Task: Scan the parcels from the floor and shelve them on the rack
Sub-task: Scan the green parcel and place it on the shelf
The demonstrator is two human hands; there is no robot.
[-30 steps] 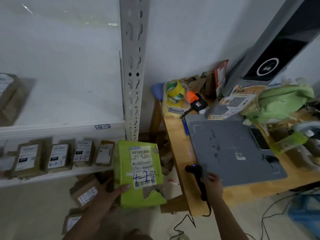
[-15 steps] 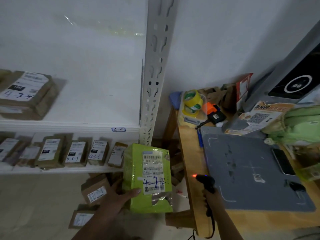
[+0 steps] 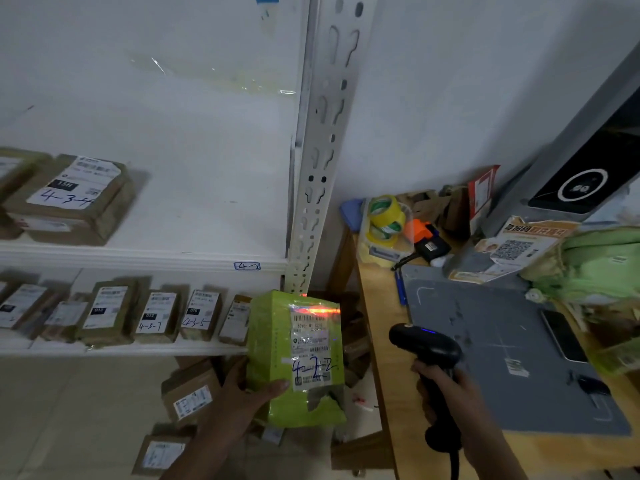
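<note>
One parcel [image 3: 273,341] in left hand [image 3: 239,396], scanner [image 3: 426,345] in right hand [image 3: 450,393]

Upper shelf [image 3: 138,258]: brown parcels [image 3: 69,199] lie flat at its left end, the rest bare. Lower shelf [image 3: 138,348]: a row of labelled packets [image 3: 156,317] leans side by side. Floor [image 3: 52,410]: cardboard boxes [image 3: 190,396] below the shelves; table [image 3: 384,341] to the right carries a grey mat [image 3: 502,358], a phone [image 3: 562,336] at its right edge, tape rolls [image 3: 384,216] and a green bag [image 3: 602,261] behind.

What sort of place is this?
Probably a parcel pick-up depot: brown cardboard parcels with hand-numbered labels line the white metal rack, and a black handheld barcode scanner shines red on a green wrapped parcel.
</note>
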